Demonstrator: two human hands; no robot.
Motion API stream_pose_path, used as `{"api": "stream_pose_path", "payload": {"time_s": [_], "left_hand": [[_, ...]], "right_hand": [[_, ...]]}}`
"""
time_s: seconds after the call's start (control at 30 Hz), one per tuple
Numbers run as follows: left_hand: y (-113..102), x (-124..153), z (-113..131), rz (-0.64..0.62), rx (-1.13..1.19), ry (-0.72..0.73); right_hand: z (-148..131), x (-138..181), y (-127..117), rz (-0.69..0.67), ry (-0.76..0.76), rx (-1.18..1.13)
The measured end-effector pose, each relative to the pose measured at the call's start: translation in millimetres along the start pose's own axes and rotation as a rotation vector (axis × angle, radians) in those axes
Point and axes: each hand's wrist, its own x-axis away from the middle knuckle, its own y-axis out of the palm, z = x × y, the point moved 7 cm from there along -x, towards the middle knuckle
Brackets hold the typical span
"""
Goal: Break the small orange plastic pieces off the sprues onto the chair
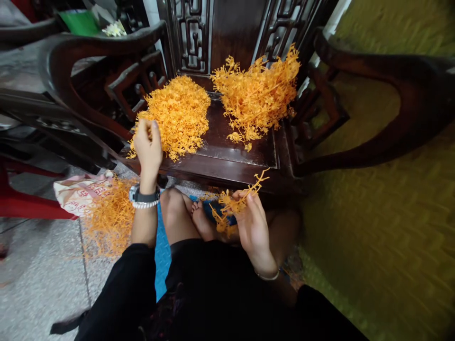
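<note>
My left hand (pixel 148 144) is at the front left edge of a heap of small orange plastic pieces (pixel 181 111). Its fingers are curled together, and what they hold, if anything, is hidden. Over my lap, my right hand (pixel 253 225) grips a branched orange plastic sprig (pixel 231 201) between thumb and fingers. The sprig's thin stem sticks out past the fingertips, and small parts hang from its other side. A looser pile of similar branched orange sprigs (pixel 259 92) lies on the right of the dark wooden chair seat (pixel 227 147).
Curved wooden armrests (pixel 384 71) flank the seat. Thin orange stems (pixel 110 218) lie on the floor at left, beside a printed bag (pixel 76 194) and a red stool leg (pixel 35 203). Beneath me is a blue mat (pixel 161 255). A yellow-green textured surface (pixel 373 227) fills the right.
</note>
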Motion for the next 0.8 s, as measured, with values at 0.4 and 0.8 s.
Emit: {"api": "stream_pose_path", "payload": {"time_s": [0.4, 0.8], "left_hand": [[88.1, -108.6, -61.5, -0.376, -0.458, 0.121], [49.8, -34.4, 47.2, -0.300, 0.089, 0.275]], "right_hand": [[-6.6, -17.1, -2.2, 0.086, -0.051, -0.070], [-9.8, -26.0, 2.0, 0.062, -0.064, -0.046]]}}
